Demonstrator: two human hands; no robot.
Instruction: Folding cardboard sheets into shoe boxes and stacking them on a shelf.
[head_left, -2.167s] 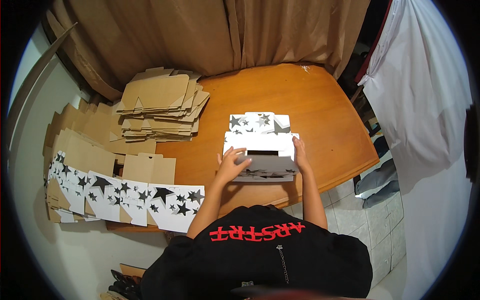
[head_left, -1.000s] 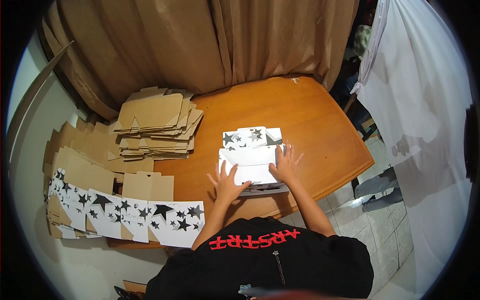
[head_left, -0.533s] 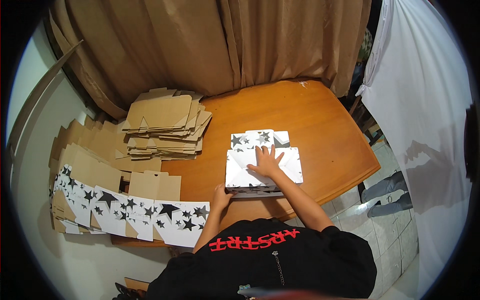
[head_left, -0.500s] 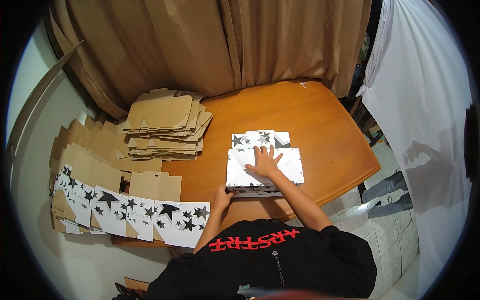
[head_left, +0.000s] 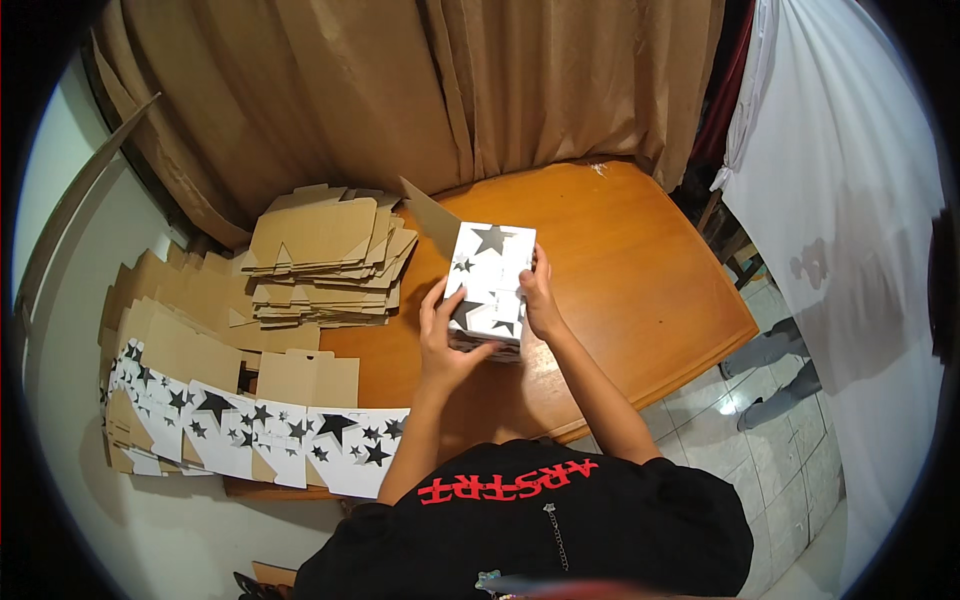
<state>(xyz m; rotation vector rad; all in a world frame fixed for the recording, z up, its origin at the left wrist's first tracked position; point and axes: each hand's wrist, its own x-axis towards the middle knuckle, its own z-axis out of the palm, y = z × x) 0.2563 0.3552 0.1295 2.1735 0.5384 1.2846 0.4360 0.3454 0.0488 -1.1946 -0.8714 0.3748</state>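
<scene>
A white cardboard box printed with black stars is held between my two hands over the near middle of the table. My left hand grips its left side and near lower corner, thumb along the near edge. On the right side, my right hand presses with its thumb on the edge and its fingers around the far side. A brown flap of the box sticks out toward the far left. The underside of the box is hidden.
Folded brown cardboard pieces are stacked at the table's far left. Star-printed flat sheets overlap along the near left edge. A brown curtain hangs behind the wooden table. Another person's legs show at right.
The box was turned and tilted up, so a star-printed side now faces up and a brown flap stands out. My right hand moved from its top to its right side.
</scene>
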